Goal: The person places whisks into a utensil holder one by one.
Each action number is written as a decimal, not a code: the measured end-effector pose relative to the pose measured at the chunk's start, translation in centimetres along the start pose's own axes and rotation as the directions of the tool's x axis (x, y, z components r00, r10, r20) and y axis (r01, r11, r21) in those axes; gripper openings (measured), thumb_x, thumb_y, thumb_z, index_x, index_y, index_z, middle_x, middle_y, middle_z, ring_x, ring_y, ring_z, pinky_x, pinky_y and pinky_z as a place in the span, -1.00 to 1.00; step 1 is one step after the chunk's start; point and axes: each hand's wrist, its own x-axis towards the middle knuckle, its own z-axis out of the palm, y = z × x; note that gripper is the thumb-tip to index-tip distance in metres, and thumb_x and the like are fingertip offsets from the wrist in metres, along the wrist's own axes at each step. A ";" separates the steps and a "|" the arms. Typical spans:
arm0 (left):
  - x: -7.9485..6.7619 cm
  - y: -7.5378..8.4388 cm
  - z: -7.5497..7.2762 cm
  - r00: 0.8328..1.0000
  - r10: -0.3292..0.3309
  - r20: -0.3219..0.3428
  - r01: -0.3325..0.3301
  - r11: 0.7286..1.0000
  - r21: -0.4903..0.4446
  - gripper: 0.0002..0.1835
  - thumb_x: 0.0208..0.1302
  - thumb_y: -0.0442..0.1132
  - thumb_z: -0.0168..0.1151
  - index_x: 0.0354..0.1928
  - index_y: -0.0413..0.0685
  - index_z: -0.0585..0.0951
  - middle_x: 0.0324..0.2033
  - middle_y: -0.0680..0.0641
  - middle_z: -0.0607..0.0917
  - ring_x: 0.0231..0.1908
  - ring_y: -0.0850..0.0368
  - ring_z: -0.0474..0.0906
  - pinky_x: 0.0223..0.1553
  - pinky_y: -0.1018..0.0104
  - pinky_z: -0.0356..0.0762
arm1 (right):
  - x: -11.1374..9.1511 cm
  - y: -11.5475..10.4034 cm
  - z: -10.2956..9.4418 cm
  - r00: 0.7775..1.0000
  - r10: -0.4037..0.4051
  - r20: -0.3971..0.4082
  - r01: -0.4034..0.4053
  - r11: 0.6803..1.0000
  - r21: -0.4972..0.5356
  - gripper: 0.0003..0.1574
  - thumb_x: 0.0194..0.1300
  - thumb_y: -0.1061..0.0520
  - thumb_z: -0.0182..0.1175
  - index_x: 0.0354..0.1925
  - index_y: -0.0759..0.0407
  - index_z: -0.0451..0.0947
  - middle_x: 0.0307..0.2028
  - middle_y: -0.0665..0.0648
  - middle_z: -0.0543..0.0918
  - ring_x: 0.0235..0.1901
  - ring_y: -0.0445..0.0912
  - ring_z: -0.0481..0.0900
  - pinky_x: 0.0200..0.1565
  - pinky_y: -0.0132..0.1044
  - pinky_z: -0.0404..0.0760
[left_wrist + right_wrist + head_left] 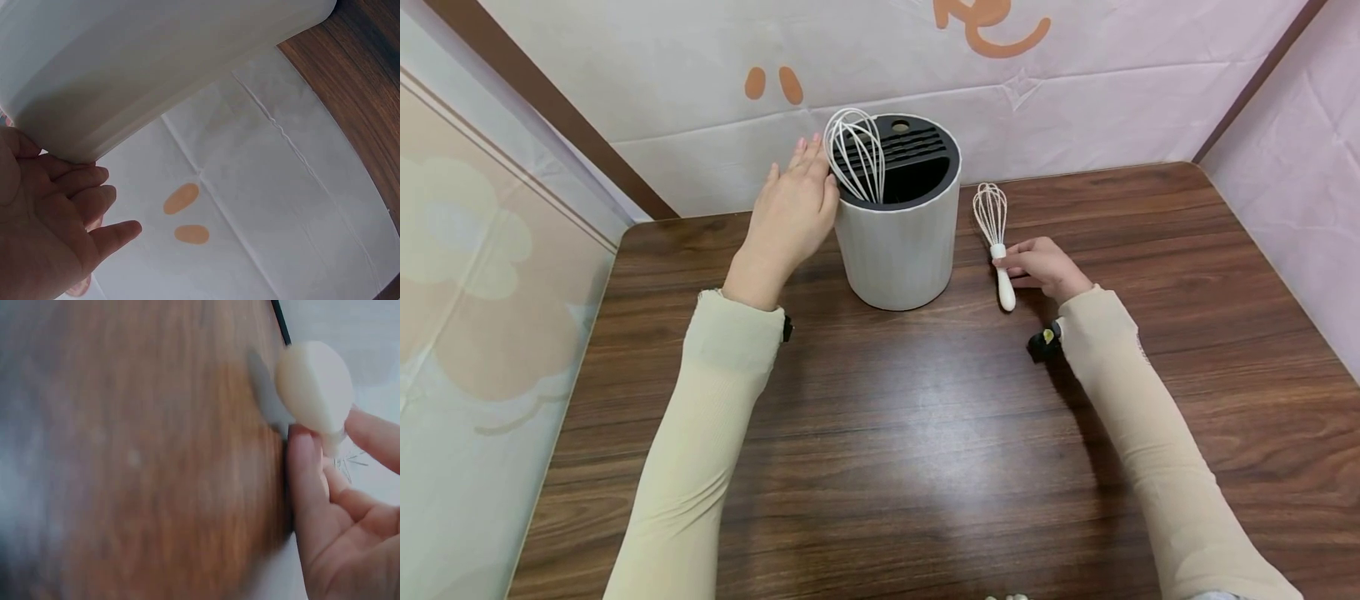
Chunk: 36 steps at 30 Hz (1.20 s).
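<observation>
A round white utensil holder (895,258) with a dark slotted insert stands at the back of the table. One white whisk (855,158) stands in it, wires up, leaning left. My left hand (793,208) rests against the holder's upper left side with its fingers extended; the left wrist view shows the fingertips at the holder's wall (156,69). To the right of the holder, my right hand (1045,265) pinches a smaller white whisk (991,217) near the top of its handle. Its rounded handle end (315,387) faces the camera in the right wrist view.
The brown wood-grain table (895,450) ends at a pale printed cloth (685,75) behind the holder. More cloth hangs at both sides. A small white thing (1009,597), mostly cut off, shows at the bottom edge of the head view.
</observation>
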 end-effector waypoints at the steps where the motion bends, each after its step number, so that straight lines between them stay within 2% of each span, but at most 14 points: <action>1: 0.0 0.0 0.0 1.000 0.000 0.002 0.000 1.000 0.000 -0.43 0.49 -0.09 -0.46 0.47 -0.11 -0.03 0.44 -0.03 -0.05 0.43 0.11 -0.22 0.38 -0.03 -0.25 | 0.0 0.1 -0.2 1.000 -0.005 0.015 0.005 1.000 0.008 -0.66 0.32 0.21 0.14 -0.04 0.43 0.40 -0.39 -0.01 0.55 -0.43 -0.24 0.53 -0.28 -0.40 0.60; 6: 0.2 0.0 0.1 1.000 0.003 0.002 -0.003 1.000 0.003 -0.43 0.49 -0.09 -0.45 0.47 -0.11 -0.02 0.44 -0.03 -0.05 0.43 0.09 -0.21 0.38 -0.03 -0.26 | 0.0 0.5 -1.0 0.994 -0.040 0.097 0.033 0.997 0.070 -0.57 0.40 0.25 0.02 0.10 0.56 0.30 -0.35 0.02 0.59 -0.37 -0.24 0.58 -0.26 -0.37 0.61; 11: 0.2 0.1 0.2 1.000 0.005 -0.004 -0.005 1.000 0.001 -0.43 0.49 -0.09 -0.45 0.47 -0.12 -0.01 0.44 -0.04 -0.04 0.42 0.10 -0.21 0.38 -0.03 -0.26 | -0.2 0.7 -1.6 0.989 -0.039 0.146 0.013 0.984 0.179 -0.51 0.44 0.27 -0.06 0.20 0.59 0.17 -0.33 0.07 0.68 -0.27 -0.20 0.67 -0.22 -0.36 0.61; 15: 0.1 0.0 0.1 1.000 0.003 -0.004 -0.003 1.000 -0.002 -0.43 0.49 -0.08 -0.46 0.47 -0.11 -0.02 0.44 -0.04 -0.05 0.42 0.10 -0.22 0.38 -0.02 -0.26 | -0.4 0.6 -1.7 0.988 -0.030 0.152 -0.005 0.974 0.228 -0.52 0.44 0.27 -0.07 0.20 0.57 0.17 -0.31 0.08 0.70 -0.25 -0.18 0.68 -0.22 -0.35 0.61; 36: 0.1 -0.1 0.0 1.000 0.001 -0.005 -0.001 1.000 0.005 -0.43 0.49 -0.08 -0.46 0.47 -0.11 -0.01 0.44 -0.03 -0.04 0.43 0.11 -0.21 0.38 -0.02 -0.25 | -0.6 0.7 -1.8 0.978 -0.064 0.201 -0.004 0.948 0.318 -0.45 0.45 0.32 -0.15 0.29 0.61 0.01 -0.31 0.08 0.71 -0.25 -0.18 0.68 -0.23 -0.35 0.60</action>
